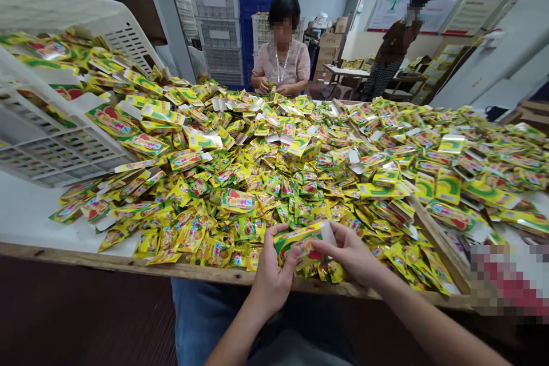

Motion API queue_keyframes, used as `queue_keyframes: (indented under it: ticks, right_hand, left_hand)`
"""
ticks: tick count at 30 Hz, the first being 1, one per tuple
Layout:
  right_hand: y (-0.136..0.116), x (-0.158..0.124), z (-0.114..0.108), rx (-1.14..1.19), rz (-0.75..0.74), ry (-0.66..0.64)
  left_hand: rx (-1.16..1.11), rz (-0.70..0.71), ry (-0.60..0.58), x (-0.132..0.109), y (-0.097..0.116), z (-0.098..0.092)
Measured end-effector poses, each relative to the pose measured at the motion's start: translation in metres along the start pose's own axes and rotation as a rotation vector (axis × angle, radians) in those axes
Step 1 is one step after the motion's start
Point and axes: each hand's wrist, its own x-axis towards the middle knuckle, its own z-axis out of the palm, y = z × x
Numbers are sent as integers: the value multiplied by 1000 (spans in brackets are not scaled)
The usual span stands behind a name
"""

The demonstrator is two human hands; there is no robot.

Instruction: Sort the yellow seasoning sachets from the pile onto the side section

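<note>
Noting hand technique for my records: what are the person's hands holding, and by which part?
A yellow printed sachet: the left hand grips its left end, the right hand its white-tabbed right end.

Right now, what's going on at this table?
A person's left hand and right hand hold a yellow-green sachet over a big heap of yellow sachets on a wooden-edged table. Across the heap, another person has both hands at the pile. A white plastic crate lies tipped at the left.
</note>
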Motion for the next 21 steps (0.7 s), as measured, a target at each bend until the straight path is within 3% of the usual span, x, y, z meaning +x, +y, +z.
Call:
queue_keyframes:
  ticks: [1,2,6,8,9,10,11,13,16,18,21]
  right_hand:
    - [-4,3,-22,-68,58,-12]
    - [-11,7,-49,-145,69,91]
    - [-58,21,-166,-239,-151,926]
    - [-79,27,-200,-329,-157,1306]
    - [-84,31,-205,-444,-150,1386]
    - [-86,36,-201,-591,-149,1361]
    - [-83,44,-189,-740,-163,1246]
    - [-69,67,-149,-971,-230,805]
    - [-41,116,-81,-1067,-266,395]
    - [-28,149,-51,-1128,-259,211]
    - [-21,183,-35,-1211,-193,46]
  left_hand:
    - [24,4,-62,0,-2,-3]
    - [55,20,-85,1,-5,-7]
    - [161,86,92,7,-22,-23]
    - [187,81,145,9,-29,-28]
    - [203,78,151,10,-31,-29]
    - [221,79,146,10,-32,-29]
    - [243,84,134,10,-32,-29]
    - [295,102,106,10,-30,-28]
    - [382,152,80,10,-26,-26]
    - [435,191,77,7,-26,-24]
    - [472,253,121,3,-27,-24]
